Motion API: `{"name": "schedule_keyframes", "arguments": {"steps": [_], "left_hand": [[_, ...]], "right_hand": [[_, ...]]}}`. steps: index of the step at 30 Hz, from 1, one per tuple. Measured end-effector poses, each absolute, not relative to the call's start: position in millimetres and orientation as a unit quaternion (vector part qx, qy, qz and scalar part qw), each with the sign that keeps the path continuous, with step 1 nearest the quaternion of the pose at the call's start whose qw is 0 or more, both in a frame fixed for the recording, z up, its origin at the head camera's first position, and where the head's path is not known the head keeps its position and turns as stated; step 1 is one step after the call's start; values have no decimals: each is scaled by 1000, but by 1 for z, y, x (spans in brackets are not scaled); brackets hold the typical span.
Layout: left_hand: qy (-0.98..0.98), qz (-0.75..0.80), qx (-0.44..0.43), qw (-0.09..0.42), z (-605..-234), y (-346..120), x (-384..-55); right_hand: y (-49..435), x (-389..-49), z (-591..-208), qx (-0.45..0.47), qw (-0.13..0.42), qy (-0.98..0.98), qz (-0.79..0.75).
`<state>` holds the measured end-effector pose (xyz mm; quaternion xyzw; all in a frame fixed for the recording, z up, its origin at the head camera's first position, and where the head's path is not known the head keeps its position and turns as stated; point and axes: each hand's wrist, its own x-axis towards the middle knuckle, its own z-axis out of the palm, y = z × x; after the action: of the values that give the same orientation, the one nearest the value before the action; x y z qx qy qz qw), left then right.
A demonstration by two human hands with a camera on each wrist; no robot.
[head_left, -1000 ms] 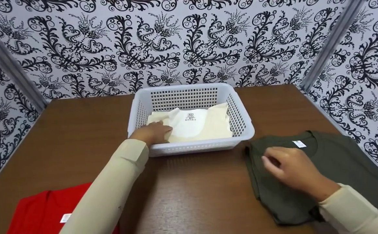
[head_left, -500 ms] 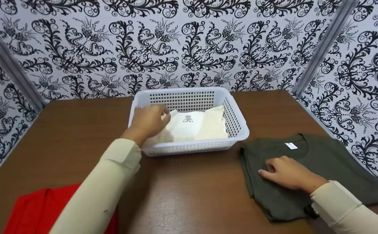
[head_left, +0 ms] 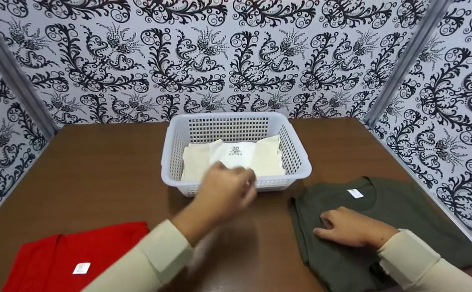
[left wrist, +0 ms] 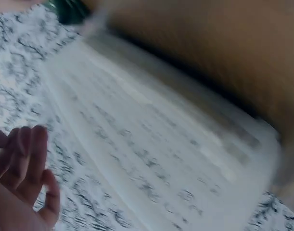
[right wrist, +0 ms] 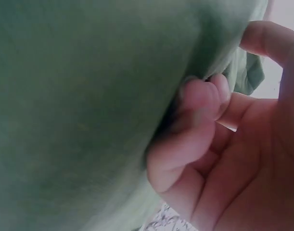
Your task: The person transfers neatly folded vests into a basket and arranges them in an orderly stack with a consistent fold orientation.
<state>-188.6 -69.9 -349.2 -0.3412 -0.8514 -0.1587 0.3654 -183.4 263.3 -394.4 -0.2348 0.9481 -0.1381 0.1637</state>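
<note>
A white plastic basket [head_left: 301,172] holds a folded cream shirt [head_left: 269,160] with a white panel and a small dark print near its neck. My left hand [head_left: 226,188], blurred, hangs in front of the basket and overlaps its front rim in the head view. Its fingers are loosely bent around nothing, as the left wrist view also shows. On the right, my right hand [head_left: 347,227] rests on a folded dark green T-shirt [head_left: 418,215] with a white neck label. In the right wrist view its bent fingers [right wrist: 175,149] lie against the green cloth.
A folded red shirt [head_left: 53,259] with a white label lies at the front left, partly behind the left sleeve. All stand on a brown wooden table [head_left: 110,170]. Patterned black-and-white walls [head_left: 203,61] close off the back and sides.
My left hand has come up out of the basket, off the cream shirt, and moved right and nearer. The right hand stays on the green T-shirt.
</note>
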Motion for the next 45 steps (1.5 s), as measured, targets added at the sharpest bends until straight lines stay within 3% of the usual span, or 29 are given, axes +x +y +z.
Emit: {"name": "schedule_keyframes", "arguments": {"steps": [8,12,20,35,45], "left_hand": [[-886,-101,-331,310,-363,-44,-167],[-916,-77,-314,237,-368,-40,-155],[-958,-11,-272,86,-378,-46,-129],[-953,39,-299,44,-391,-55,-113],[-957,21,-281,70,-396,-77,-112]], "right_hand": [[233,-175,-397,-278,166,938,-125],[222,-169,-397,-294,169,930,-140],[190,-161,-389,-305,250,894,-211],[146,-149,-393,-383,223,871,-214],[133,-149,-393,-433,238,835,-242]]}}
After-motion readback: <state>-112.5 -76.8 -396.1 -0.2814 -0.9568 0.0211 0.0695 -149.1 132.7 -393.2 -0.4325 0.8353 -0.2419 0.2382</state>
